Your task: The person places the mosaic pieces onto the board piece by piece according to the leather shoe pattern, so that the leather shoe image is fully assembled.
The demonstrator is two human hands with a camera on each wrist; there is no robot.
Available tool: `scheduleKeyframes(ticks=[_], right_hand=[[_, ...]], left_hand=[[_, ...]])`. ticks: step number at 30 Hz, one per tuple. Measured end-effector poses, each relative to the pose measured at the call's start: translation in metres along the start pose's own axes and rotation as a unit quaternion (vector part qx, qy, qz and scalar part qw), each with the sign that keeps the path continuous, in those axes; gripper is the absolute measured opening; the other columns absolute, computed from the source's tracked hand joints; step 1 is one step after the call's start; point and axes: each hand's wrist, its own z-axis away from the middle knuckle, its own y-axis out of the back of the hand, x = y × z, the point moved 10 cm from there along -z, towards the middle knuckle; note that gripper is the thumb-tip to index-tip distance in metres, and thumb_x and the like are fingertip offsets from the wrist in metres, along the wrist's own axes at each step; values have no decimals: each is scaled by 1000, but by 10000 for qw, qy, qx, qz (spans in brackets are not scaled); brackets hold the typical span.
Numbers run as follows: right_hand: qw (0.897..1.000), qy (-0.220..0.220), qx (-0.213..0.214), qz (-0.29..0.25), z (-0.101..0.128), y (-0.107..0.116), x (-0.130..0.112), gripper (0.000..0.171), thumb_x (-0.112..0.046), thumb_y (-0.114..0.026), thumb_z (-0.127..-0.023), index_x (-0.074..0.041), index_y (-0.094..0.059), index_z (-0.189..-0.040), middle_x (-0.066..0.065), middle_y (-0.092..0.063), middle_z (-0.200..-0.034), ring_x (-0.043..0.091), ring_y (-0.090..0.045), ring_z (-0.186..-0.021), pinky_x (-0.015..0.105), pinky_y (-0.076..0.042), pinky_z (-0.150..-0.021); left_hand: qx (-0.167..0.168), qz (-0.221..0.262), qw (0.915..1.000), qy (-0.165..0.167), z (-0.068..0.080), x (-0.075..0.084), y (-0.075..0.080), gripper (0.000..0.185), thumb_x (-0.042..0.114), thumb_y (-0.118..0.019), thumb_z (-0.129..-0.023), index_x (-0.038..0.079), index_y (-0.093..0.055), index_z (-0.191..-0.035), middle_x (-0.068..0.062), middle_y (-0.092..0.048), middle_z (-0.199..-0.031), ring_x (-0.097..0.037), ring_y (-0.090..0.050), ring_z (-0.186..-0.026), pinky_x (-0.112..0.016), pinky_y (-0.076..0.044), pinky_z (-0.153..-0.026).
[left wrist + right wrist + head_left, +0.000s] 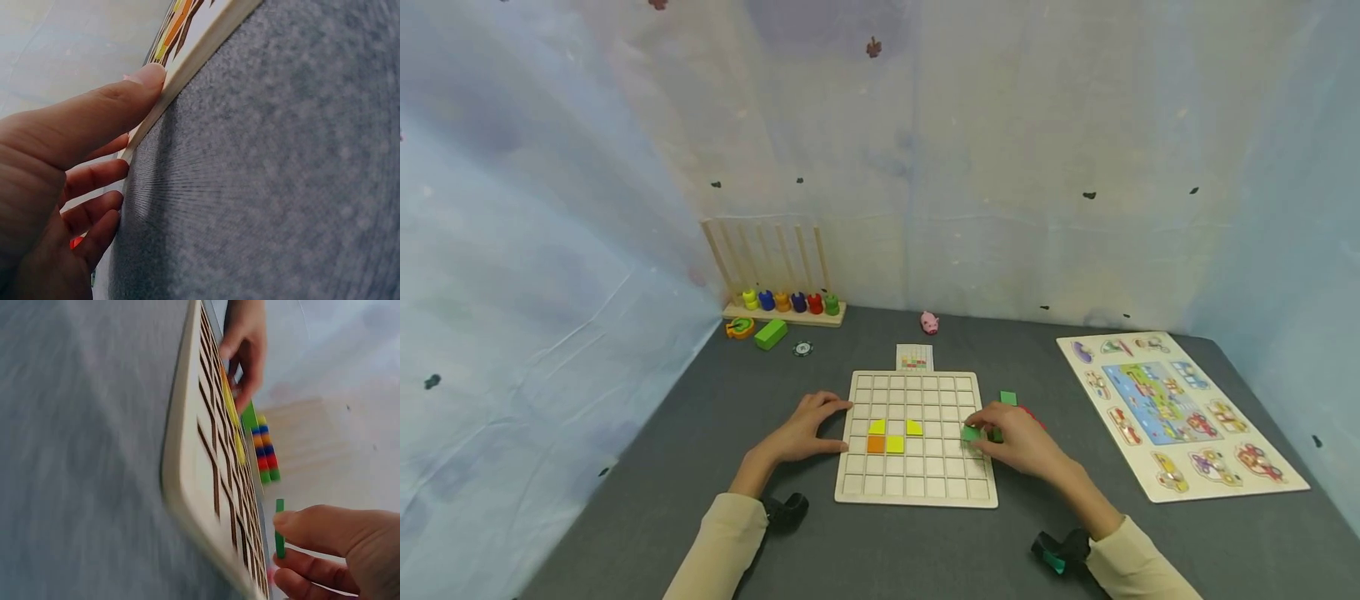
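A wooden grid board [917,492] lies in the middle of the table. My left hand [801,432] touches its left edge, thumb and fingertips spread along the rim. Between thumb and fingers of my right hand [1018,437] is a thin green tile [280,528], pinched just above the board's right columns. Left of centre, the grid carries an orange square tile [876,445], a yellow square tile [895,444] and two yellow pieces with one cut or rounded corner [913,428]. Beyond the right hand lie a green piece [1008,397] and a partly hidden red piece [1033,416].
A small pattern card [914,357] touches the board's far edge. Behind stand a pink pig figure [929,322] and a peg rack [782,315] with coloured rings. Nearby lie a green block [771,334], a round chip [802,348] and an orange-green toy [741,327]. Rightward is a picture puzzle [1138,475].
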Motion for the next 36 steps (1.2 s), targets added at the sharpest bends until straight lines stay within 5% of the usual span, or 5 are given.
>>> scheduleKeyframes(ticks=[20, 36], right_hand=[[9966, 705, -210, -371, -38, -63, -79, 25, -20, -74, -81, -13, -67, -103, -3, -63, -98, 11, -57, -86, 25, -47, -76], [9877, 1450, 379, 445, -46, -80, -108, 6, -20, -77, -77, -18, -73, -80, -5, -62, -87, 10, -53, -83, 24, -46, -76]], left_hand=[[26, 5, 10000, -12, 0, -1, 0, 66, 41, -72, -80, 15, -49, -136, -8, -42, -129, -27, -34, -115, -51, -33, -95], [64, 48, 9999, -118, 0, 1, 2, 67, 43, -71, -80, 13, -50, -135, -8, -43, -127, -27, -36, -113, -51, -34, -93]])
